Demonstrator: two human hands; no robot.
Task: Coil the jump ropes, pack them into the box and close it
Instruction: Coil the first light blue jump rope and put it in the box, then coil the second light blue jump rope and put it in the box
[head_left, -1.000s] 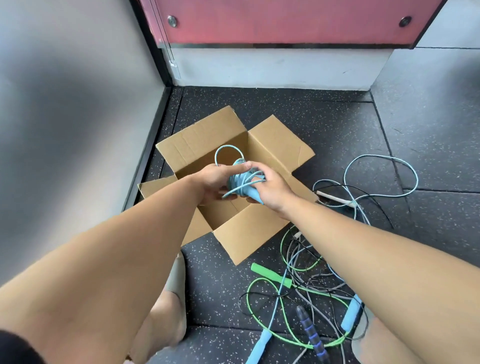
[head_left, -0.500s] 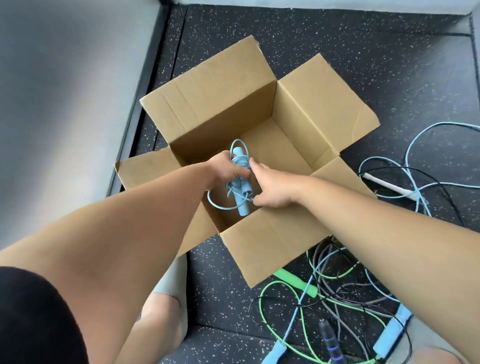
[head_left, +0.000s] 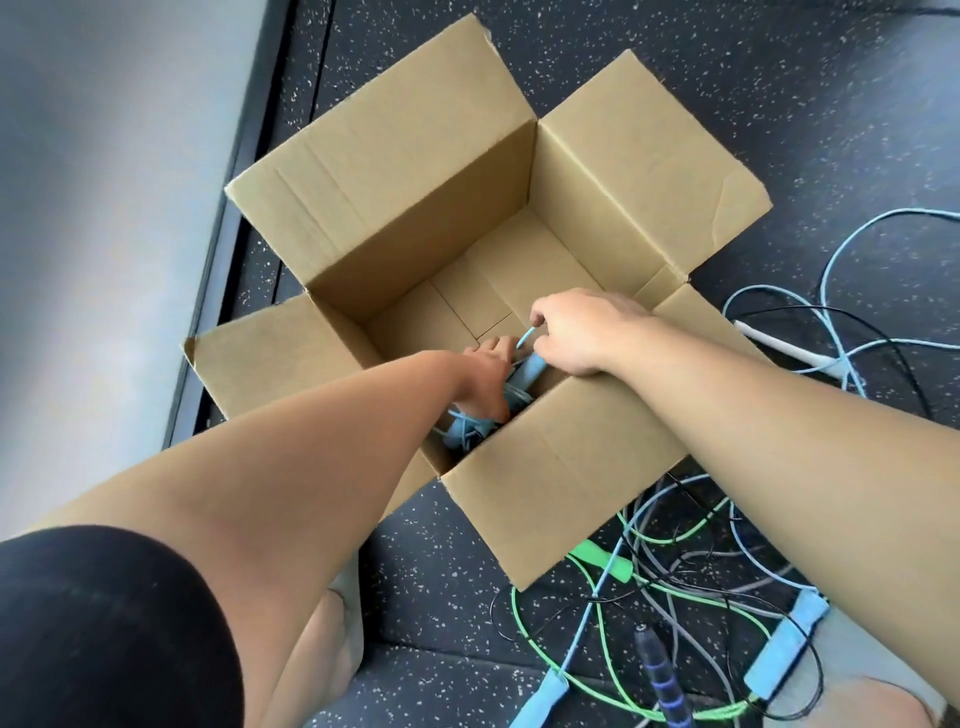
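The brown cardboard box is sitting on the floor with all four flaps standing open. A coiled light-blue jump rope is lying bundled inside it against the near wall, one loop sticking up. The remaining jump ropes, green, blue, grey and black, are sprawling tangled on the floor just beside the box's near right side.

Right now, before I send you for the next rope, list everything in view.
Box: one, brown cardboard, flaps open, on the floor.
Coiled rope: one, pale blue, inside the box's near corner.
Loose ropes: tangled, count unclear; green, pale blue, grey, black; floor right of the box.
White handle: one, floor right of the box.
Floor: dark, speckled.
Left hand: grips the coiled rope in the box.
Right hand: pinches a loop of the coiled rope.
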